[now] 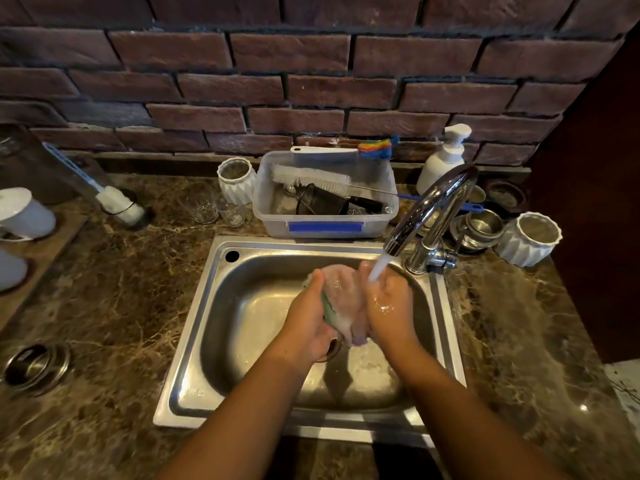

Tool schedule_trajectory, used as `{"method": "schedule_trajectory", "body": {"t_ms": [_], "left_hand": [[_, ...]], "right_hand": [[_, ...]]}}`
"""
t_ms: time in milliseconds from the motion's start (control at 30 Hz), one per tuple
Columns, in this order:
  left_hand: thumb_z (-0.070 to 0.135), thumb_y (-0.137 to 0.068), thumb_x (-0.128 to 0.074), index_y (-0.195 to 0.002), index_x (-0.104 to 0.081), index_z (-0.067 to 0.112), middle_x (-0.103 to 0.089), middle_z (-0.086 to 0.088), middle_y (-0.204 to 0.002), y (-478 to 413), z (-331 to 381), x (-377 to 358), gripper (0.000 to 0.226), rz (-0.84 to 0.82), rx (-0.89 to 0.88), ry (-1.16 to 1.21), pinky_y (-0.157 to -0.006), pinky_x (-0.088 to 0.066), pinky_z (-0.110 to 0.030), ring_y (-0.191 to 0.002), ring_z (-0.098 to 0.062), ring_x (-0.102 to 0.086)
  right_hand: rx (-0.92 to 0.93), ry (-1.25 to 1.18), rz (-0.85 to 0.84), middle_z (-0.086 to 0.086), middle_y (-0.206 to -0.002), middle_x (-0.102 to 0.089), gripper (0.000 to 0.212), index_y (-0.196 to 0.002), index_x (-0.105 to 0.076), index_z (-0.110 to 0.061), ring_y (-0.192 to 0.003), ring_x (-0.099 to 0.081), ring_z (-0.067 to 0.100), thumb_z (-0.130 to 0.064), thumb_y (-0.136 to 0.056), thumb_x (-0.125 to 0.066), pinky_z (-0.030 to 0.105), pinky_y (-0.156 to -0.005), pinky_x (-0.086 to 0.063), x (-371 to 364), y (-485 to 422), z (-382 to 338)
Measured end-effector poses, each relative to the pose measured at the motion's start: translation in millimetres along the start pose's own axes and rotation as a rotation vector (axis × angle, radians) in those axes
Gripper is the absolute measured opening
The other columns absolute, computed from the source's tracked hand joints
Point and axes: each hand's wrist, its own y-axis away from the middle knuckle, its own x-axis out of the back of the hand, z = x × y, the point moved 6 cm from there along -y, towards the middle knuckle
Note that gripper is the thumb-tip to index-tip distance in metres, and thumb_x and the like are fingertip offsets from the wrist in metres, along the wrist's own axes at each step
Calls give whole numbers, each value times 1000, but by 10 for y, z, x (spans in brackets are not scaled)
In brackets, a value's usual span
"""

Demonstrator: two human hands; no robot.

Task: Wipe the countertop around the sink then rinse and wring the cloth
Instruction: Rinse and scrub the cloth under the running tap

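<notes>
Brown marbled countertop (114, 306) under brick wall (277, 81); steel sink (207, 341), faucet (433, 209) running; left hand (308, 323), right hand (388, 306) both grip wet cloth (346, 299)

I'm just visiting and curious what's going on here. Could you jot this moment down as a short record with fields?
place: steel sink set in a marble countertop, brick wall behind
tap: running, water falls onto the right hand
cloth: pale, wet, held over the sink between both hands
left hand: grips the cloth's left side
right hand: holds the cloth's right side
behind sink: plastic tub with brushes, soap bottle
stage: rinsing, wringing not yet seen
</notes>
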Motion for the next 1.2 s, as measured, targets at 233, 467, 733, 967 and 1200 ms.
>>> {"method": "schedule_trajectory", "body": {"t_ms": [233,467,733,967,1200], "left_hand": [[51,-100,-48,-113,-71,18,-78,-10,-107,68,-143,-199,42,1,-49,7,-84,-59,-41,-105,-25,-72],[47,-104,-41,-125,-65,20,-76,-9,-115,88,-239,-37,42,-69,1,-64,-91,-56,-46,-109,-26,-72],[44,-101,-53,-123,-69,19,-77,-10,-111,-85,-159,-109,37,18,50,48,-89,-55,-44,-109,-28,-70],[45,-105,-40,-128,-63,18,-74,-13,-119,87,-360,-68,42,-21,32,39,-99,-54,-49,-113,-30,-69],[47,-105,-41,-123,-63,17,-73,-14,-115,-9,-164,64,41,39,9,-54,-96,-54,-49,-107,-30,-70]], "right_hand": [[133,266,75,-5,-71,-62,32,-83,-67,-23,-67,-63,15,-44,-95,-46,28,-58,-51,-166,118,-154],[-194,-8,64,-1,-64,-60,30,-66,-59,-24,-58,-54,11,-14,-95,-57,33,-58,-47,94,-233,489],[41,466,-171,-1,-94,-70,21,-97,-73,-14,-84,-64,24,-29,-94,-58,27,-70,-50,-440,194,-11],[-237,31,-3,-10,-73,-64,19,-78,-60,-20,-77,-67,18,-24,-97,-58,24,-67,-53,-86,-130,484],[-106,-28,82,0,-63,-62,42,-73,-60,-25,-59,-62,11,-57,-93,-42,38,-56,-53,179,-150,415]]}}
